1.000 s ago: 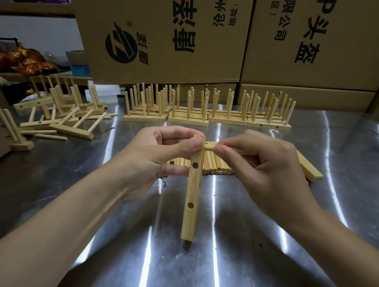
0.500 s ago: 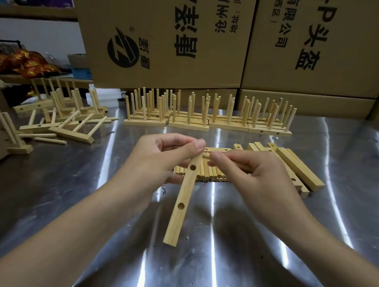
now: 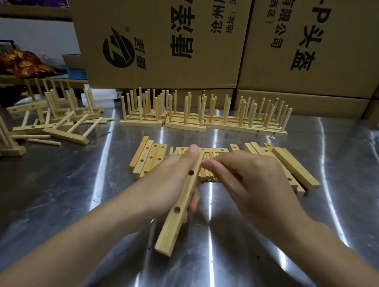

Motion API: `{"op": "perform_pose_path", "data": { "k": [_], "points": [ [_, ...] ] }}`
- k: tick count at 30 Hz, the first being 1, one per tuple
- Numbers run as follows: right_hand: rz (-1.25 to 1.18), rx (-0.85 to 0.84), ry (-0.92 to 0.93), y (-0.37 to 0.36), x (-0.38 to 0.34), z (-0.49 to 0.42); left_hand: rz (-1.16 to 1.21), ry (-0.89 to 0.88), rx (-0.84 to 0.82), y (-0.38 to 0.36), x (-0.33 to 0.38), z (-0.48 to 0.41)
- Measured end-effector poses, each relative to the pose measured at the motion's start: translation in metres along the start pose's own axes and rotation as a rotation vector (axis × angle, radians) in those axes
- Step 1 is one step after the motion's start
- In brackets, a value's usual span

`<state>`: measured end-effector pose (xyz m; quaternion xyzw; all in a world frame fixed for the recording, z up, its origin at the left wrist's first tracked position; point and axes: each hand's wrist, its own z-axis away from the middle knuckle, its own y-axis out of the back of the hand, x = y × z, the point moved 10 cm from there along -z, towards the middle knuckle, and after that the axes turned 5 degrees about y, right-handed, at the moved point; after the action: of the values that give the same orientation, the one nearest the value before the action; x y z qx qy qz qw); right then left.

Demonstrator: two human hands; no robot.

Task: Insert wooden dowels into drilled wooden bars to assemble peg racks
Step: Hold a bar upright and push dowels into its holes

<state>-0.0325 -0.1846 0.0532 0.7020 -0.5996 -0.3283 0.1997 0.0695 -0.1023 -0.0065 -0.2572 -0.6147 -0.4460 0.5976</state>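
Progress check: plenty done, plenty left. Past both hands, a row of finished racks stands with pegs up. Way off beyond the left hand, another bunch of racks lies tipped every which way with a few stray dowels around it.

The left hand is wrapped around one drilled bar, fingertip up at its far end, with the bar slanting down toward the person. The holes I can see in it are all empty, so I'd call this one zero pegs in.

The right hand is curled, fingertips right beside the bar's top end and just above the pile of loose dowels. Can't tell if it's actually pinching a dowel.

Spare bars sit just beyond the left hand, and more bars lie outside the right hand on the steel table. So I'd guess there's a good few racks to go.
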Motion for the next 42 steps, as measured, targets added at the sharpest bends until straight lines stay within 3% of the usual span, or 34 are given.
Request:
{"op": "perform_pose_path", "data": {
  "k": [10, 17, 22, 25, 32, 35, 39, 42],
  "points": [
    [-0.138, -0.131, -0.005, -0.019, -0.002, 0.001, -0.020, 0.039, 0.041, 0.005, -0.002, 0.000],
    [-0.119, -0.157, 0.031, -0.019, -0.003, 0.000, -0.039, 0.075, -0.045, -0.004, -0.007, 0.001],
    [-0.431, -0.173, -0.175, -0.028, 0.016, 0.003, -0.160, 0.002, -0.014, -0.006, -0.001, 0.003],
    [-0.488, -0.189, -0.213, -0.033, 0.014, 0.005, -0.196, -0.027, -0.001, -0.002, 0.003, 0.003],
    [-0.278, -0.105, -0.125, -0.019, 0.012, 0.004, 0.040, -0.043, 0.035, 0.007, 0.003, -0.006],
    [-0.317, 0.033, -0.183, -0.004, 0.027, 0.004, 0.167, -0.015, 0.143, 0.034, -0.002, -0.010],
    [-0.230, 0.240, -0.298, 0.020, 0.062, 0.010, 0.528, 0.083, 0.289, 0.066, -0.022, -0.013],
    [0.025, 0.093, -0.297, 0.008, 0.075, 0.011, 0.681, 0.129, 0.345, 0.069, -0.032, -0.014]
  ]
}}
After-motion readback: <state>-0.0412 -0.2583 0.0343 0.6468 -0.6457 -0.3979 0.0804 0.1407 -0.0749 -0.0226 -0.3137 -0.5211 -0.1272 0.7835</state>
